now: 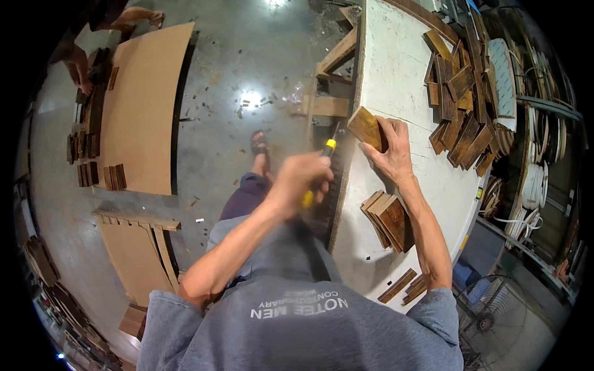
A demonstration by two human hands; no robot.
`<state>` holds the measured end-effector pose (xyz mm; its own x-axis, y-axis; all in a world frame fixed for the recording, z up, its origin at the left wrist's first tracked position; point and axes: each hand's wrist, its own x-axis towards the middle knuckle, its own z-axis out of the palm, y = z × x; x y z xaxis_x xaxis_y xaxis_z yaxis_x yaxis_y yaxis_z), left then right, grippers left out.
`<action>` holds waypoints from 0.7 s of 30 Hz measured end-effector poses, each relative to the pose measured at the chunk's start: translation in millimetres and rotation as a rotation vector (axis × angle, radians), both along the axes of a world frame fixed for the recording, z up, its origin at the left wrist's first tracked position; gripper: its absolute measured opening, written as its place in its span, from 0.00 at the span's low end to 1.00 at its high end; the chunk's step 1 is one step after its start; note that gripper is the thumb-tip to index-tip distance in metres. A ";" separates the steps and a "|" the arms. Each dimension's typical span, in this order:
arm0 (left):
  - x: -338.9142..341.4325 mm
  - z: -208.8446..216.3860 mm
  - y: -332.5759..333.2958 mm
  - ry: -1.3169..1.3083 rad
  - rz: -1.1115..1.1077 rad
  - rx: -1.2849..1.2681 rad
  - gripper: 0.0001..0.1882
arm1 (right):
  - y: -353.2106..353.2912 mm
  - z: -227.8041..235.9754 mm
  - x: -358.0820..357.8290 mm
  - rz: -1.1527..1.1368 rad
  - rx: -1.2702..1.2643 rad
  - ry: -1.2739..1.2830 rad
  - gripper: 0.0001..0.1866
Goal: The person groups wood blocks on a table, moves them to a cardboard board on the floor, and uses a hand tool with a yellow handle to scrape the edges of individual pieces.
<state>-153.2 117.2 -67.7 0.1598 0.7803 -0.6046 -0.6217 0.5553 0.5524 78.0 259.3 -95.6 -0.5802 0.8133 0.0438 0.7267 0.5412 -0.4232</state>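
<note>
My left hand (297, 182), slightly blurred, is wrapped round a yellow-handled utility knife (329, 147). Its thin blade points away from me, close to the bench edge. A short brown wood block (366, 128) is gripped in my right hand (396, 148), thumb on the near side and fingers over the far side. The block's end juts past the white bench top (396, 80) toward the knife; blade and block look slightly apart. Below my right wrist, a small stack of wood blocks (390, 219) rests on the bench.
A loose heap of wood pieces (458, 93) covers the bench's far right. Narrow strips (399, 285) lie near my right elbow. On the left, another person's hand (81, 77) is beside wood stacks on a brown board (145, 111). A fan (486, 321) stands lower right.
</note>
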 end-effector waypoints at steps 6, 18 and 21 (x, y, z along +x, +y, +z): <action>5.0 -1.5 14.4 0.095 -0.113 0.079 0.14 | -4.2 -5.1 -3.3 -0.014 -0.037 0.090 0.37; 10.6 -8.4 31.3 0.189 -0.202 -0.019 0.17 | 3.2 -11.3 1.3 -0.023 -0.011 0.110 0.37; 13.4 -11.5 29.5 0.161 -0.146 -0.063 0.16 | 3.4 -14.4 1.5 -0.014 -0.007 0.105 0.37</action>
<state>-139.8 146.7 -79.2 0.1657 0.7155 -0.6787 -0.4386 0.6699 0.5991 79.6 262.6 -110.1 -0.5616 0.8216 0.0981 0.6851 0.5282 -0.5016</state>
